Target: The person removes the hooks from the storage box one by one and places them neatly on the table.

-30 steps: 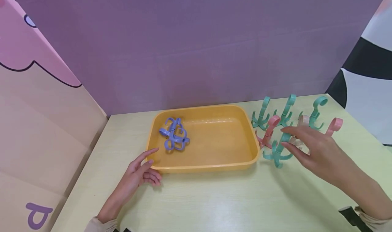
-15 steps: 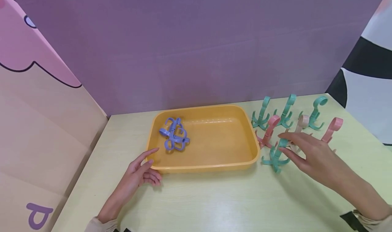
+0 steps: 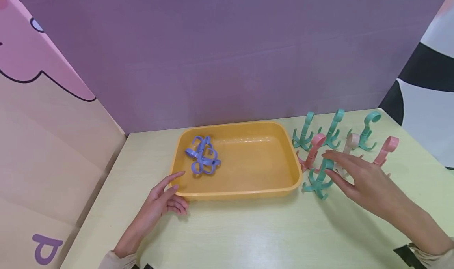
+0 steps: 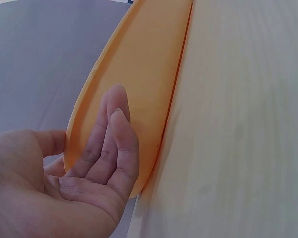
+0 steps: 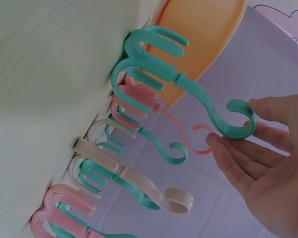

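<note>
In the head view my right hand point(image 3: 365, 178) pinches the curled top of a teal four-pronged hanging hook point(image 5: 198, 94) with thumb and fingers. Its prongs point down, close over the table, right of a yellow tray point(image 3: 244, 197). My left hand point(image 3: 159, 202) is at the tray's near left corner, thumb and index finger at the rim. The left wrist view has its other fingers loosely extended along the outer wall. Purple hanging hooks point(image 3: 203, 158) lie tangled in the tray's left part.
Right of the tray stand more hooks: several teal ones point(image 3: 302, 137) behind, a pink one point(image 3: 311, 152) near the tray, another pink one point(image 3: 386, 146) at the far right. A beige hook point(image 5: 154, 188) is partly hidden by my right hand. A purple wall point(image 3: 230, 64) rises behind the table.
My right hand has brought the teal hook slightly down and towards me, then nearly stopped. The left hand, tray and purple hooks have stayed put.
</note>
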{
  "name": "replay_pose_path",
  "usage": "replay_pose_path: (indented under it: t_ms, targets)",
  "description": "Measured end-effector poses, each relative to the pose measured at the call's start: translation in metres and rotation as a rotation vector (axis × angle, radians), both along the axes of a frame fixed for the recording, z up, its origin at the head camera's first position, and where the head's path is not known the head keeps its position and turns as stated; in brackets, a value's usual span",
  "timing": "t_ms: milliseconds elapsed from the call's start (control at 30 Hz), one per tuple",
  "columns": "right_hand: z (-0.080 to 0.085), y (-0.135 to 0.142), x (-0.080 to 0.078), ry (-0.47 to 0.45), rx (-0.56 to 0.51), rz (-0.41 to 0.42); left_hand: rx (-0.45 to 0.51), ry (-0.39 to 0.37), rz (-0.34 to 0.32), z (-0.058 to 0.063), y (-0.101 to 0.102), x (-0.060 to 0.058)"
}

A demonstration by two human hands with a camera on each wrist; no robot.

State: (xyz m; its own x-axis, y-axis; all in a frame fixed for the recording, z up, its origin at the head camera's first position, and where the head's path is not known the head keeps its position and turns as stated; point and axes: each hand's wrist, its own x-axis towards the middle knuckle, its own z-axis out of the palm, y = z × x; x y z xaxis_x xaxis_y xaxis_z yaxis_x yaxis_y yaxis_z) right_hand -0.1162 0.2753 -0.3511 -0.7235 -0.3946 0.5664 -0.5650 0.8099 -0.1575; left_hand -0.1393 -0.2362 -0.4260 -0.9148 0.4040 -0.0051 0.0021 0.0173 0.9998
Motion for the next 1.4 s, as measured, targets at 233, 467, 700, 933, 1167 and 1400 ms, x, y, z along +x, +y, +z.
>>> replay_pose_path:
  t_ms: [233,467,700,933,1167,1400]
  targets:
    - [0.001,0.001,0.001,0.012,0.006,-0.004,0.002,0.002,0.006,0.0,0.001,0.0]
    - [0.005,-0.001,-0.002,0.113,-0.01,0.064,0.003,0.006,0.002,-0.001,0.001,0.0]
    - [0.017,-0.009,-0.004,0.161,-0.005,0.102,-0.004,0.004,0.002,-0.001,0.0,0.0]
    - [0.029,-0.029,-0.007,0.197,0.008,0.153,-0.012,-0.007,0.01,0.0,0.0,0.0]
    - [0.041,-0.06,-0.012,0.177,0.015,0.194,-0.011,-0.009,0.013,0.001,0.001,0.0]
    - [0.046,-0.095,-0.024,0.169,0.018,0.267,-0.01,-0.002,0.012,0.0,0.001,0.0]
